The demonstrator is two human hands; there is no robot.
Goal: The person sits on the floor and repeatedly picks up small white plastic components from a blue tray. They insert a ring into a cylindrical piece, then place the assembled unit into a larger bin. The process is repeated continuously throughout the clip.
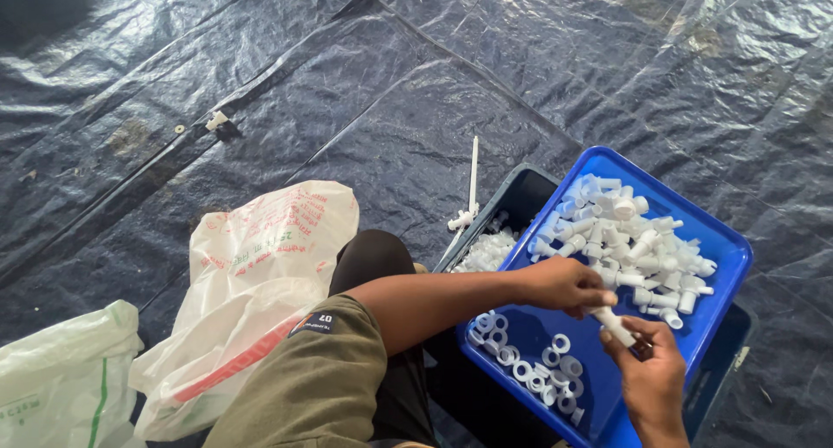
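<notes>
Right hand (652, 374), lowest in view, pinches the lower end of a short white plastic tube fitting (614, 325); left hand (564, 285) closes its fingertips on the upper end. Both hands touch the fitting, neither nearer. Its long axis runs diagonally, upper-left to lower-right, above the blue plastic tray (725, 240). White plastic rings (529, 361) lie near the left forearm; a heap of white fittings (629, 240) fills the tray's far end, away from the hands.

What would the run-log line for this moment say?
left hand and right hand: both on one white tube fitting | blue tray: fitting pile, white rings
</notes>
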